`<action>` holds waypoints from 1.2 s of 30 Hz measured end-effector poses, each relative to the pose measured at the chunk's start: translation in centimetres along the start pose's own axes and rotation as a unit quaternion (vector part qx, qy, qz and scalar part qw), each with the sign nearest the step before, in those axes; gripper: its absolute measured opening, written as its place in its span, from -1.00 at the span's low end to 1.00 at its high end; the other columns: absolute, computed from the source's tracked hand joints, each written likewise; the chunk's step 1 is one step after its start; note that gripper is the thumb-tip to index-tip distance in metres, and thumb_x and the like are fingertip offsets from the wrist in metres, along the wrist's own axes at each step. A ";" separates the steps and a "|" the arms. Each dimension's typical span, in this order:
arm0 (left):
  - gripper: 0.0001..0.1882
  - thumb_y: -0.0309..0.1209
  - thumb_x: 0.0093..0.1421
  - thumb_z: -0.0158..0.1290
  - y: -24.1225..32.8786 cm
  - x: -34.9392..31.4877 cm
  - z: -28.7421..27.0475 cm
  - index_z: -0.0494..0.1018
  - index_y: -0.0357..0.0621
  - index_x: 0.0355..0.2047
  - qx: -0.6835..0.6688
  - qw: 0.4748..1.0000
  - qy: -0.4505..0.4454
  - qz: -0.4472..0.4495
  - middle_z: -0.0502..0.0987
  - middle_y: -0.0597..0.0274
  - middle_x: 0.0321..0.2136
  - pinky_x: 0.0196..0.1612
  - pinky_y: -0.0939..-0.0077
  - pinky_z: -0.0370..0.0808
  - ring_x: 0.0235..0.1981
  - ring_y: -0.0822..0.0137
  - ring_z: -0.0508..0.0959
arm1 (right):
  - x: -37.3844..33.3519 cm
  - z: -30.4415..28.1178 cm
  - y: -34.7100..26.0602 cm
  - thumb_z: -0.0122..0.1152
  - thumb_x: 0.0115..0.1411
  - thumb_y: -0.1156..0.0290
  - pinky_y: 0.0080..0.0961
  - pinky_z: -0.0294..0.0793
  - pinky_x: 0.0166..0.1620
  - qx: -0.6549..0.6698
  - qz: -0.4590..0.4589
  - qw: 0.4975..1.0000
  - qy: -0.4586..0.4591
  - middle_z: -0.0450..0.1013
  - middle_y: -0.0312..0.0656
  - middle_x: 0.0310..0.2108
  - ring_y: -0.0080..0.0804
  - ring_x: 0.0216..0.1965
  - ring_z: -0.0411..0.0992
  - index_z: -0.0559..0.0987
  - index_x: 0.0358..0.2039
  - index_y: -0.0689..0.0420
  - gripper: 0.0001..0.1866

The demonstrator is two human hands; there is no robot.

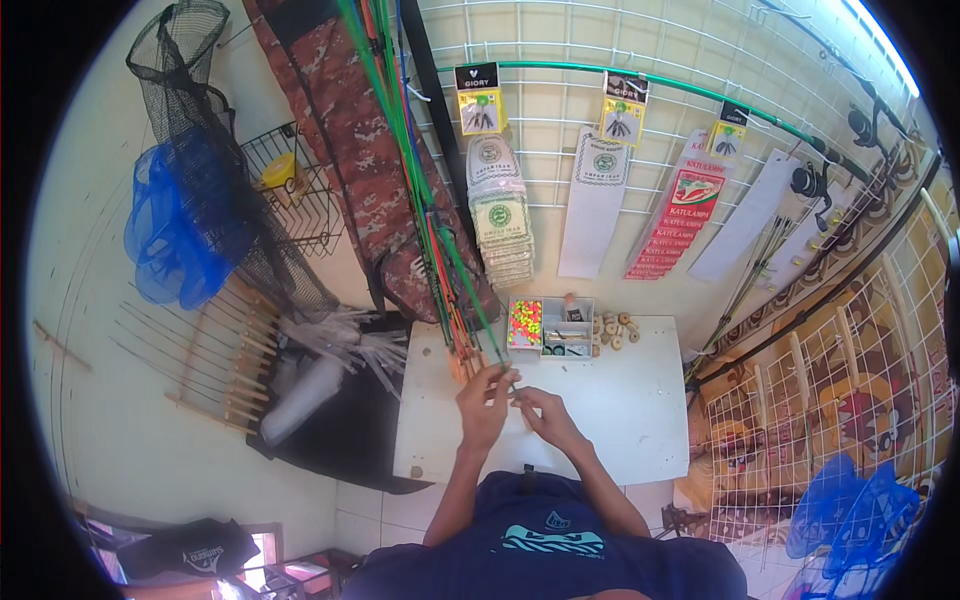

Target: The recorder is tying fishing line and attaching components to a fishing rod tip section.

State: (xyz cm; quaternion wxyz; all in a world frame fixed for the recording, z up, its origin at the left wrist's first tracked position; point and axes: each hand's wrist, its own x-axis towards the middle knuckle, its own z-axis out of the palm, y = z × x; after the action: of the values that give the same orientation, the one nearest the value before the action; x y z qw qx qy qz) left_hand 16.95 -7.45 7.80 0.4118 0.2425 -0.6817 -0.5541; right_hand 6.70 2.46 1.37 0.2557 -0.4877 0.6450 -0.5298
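Note:
Over the near part of the white table (pixel 630 420), my left hand (pixel 484 400) has its fingers closed around the lower end of a thin green fishing rod (pixel 468 270). That rod slants up and away to the left, in front of other rods. Close beside it, on the right, my right hand (pixel 550 420) is closed in a pinch near the rod's end. What sits between those fingertips is too small to make out. Just beyond my hands stands a compartment box (pixel 568 328) holding bright yellow, pink and orange beads (pixel 526 322) and small parts.
Several round tan pieces (pixel 616 330) lie right of the box. A bundle of rods (pixel 425 215) and a camouflage rod bag (pixel 350 130) lean at the back left. Hanging packets (pixel 500 220) line the white wire grid (pixel 560 50). A black landing net (pixel 190 90) hangs far left.

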 end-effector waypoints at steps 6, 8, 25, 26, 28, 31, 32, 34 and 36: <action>-0.80 -0.50 0.23 0.05 -1.3 1.4 3.6 0.48 -0.33 -0.15 0.000 0.996 -0.087 -0.002 0.59 0.12 -0.31 -0.35 0.56 0.61 -0.27 0.38 0.63 | -1.3 -1.7 0.4 -0.02 0.22 0.60 -0.34 0.56 -0.19 -0.020 0.036 0.995 0.091 0.49 0.03 -0.38 -0.16 -0.27 0.54 0.43 -0.21 0.31 -0.86; -0.78 -0.49 0.22 0.06 -1.7 1.6 4.9 0.47 -0.34 -0.14 0.010 0.994 -0.112 0.008 0.59 0.11 -0.30 -0.35 0.55 0.62 -0.27 0.38 0.63 | -1.7 -2.4 0.7 -0.03 0.22 0.60 -0.32 0.54 -0.20 -0.063 0.056 0.990 0.111 0.48 0.07 -0.39 -0.07 -0.27 0.54 0.42 -0.22 0.31 -0.87; -0.73 -0.44 0.19 0.11 -1.7 4.4 8.8 0.46 -0.34 -0.13 0.029 0.985 -0.171 0.008 0.56 0.04 -0.27 -0.28 0.45 0.64 -0.24 0.35 0.60 | -1.2 -5.0 2.0 -0.10 0.26 0.58 -0.28 0.47 -0.15 -0.057 0.096 0.983 0.146 0.50 0.12 -0.31 -0.01 -0.20 0.52 0.41 -0.10 0.29 -0.78; -0.73 -0.44 0.19 0.12 -1.7 4.5 8.7 0.46 -0.35 -0.14 0.037 0.985 -0.168 0.014 0.56 0.05 -0.28 -0.30 0.46 0.64 -0.24 0.35 0.60 | -1.1 -5.0 2.1 -0.11 0.27 0.56 -0.28 0.46 -0.15 -0.050 0.095 0.984 0.145 0.50 0.12 -0.31 -0.02 -0.20 0.52 0.41 -0.10 0.29 -0.79; -0.73 -0.44 0.19 0.12 -2.1 4.7 8.7 0.46 -0.35 -0.15 0.042 0.985 -0.167 0.019 0.56 0.05 -0.29 -0.32 0.46 0.64 -0.25 0.35 0.60 | -1.0 -4.9 2.3 -0.12 0.27 0.56 -0.28 0.47 -0.15 -0.055 0.089 0.983 0.149 0.51 0.09 -0.32 -0.05 -0.21 0.53 0.40 -0.07 0.28 -0.76; -0.73 -0.43 0.19 0.12 -2.5 5.0 8.4 0.46 -0.34 -0.15 0.058 0.984 -0.168 0.027 0.56 0.06 -0.31 -0.35 0.47 0.64 -0.30 0.35 0.60 | -0.9 -4.8 2.3 -0.15 0.29 0.56 -0.28 0.48 -0.13 -0.074 0.104 0.982 0.139 0.53 0.06 -0.30 -0.09 -0.19 0.54 0.39 0.01 0.25 -0.71; -0.73 -0.43 0.19 0.12 -2.4 5.0 8.3 0.46 -0.33 -0.15 0.064 0.983 -0.168 0.024 0.57 0.06 -0.31 -0.35 0.47 0.63 -0.31 0.35 0.60 | -0.9 -4.8 1.7 -0.15 0.29 0.55 -0.28 0.49 -0.13 -0.075 0.111 0.981 0.138 0.54 0.06 -0.30 -0.09 -0.18 0.54 0.39 0.00 0.26 -0.71; -0.73 -0.42 0.18 0.11 -2.4 4.7 8.1 0.46 -0.29 -0.13 0.075 0.982 -0.170 0.024 0.56 0.04 -0.30 -0.33 0.42 0.61 -0.31 0.28 0.60 | -1.1 -4.8 1.1 -0.14 0.29 0.54 -0.28 0.50 -0.14 -0.068 0.110 0.982 0.141 0.54 0.07 -0.30 -0.09 -0.19 0.55 0.39 0.00 0.26 -0.71; -0.72 -0.41 0.18 0.10 -2.2 4.7 8.1 0.45 -0.25 -0.12 0.085 0.980 -0.177 0.038 0.56 0.02 -0.28 -0.30 0.39 0.59 -0.31 0.20 0.61 | -1.4 -4.7 2.2 -0.10 0.27 0.54 -0.31 0.52 -0.17 -0.062 0.084 0.983 0.153 0.54 0.07 -0.31 -0.09 -0.21 0.55 0.39 0.00 0.26 -0.71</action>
State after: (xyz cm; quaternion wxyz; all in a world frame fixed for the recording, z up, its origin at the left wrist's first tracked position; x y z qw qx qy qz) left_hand 7.40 -7.22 6.64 0.2834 0.1484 -0.7973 -0.5119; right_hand 2.46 5.72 0.55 0.1667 -0.3597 0.7467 -0.5341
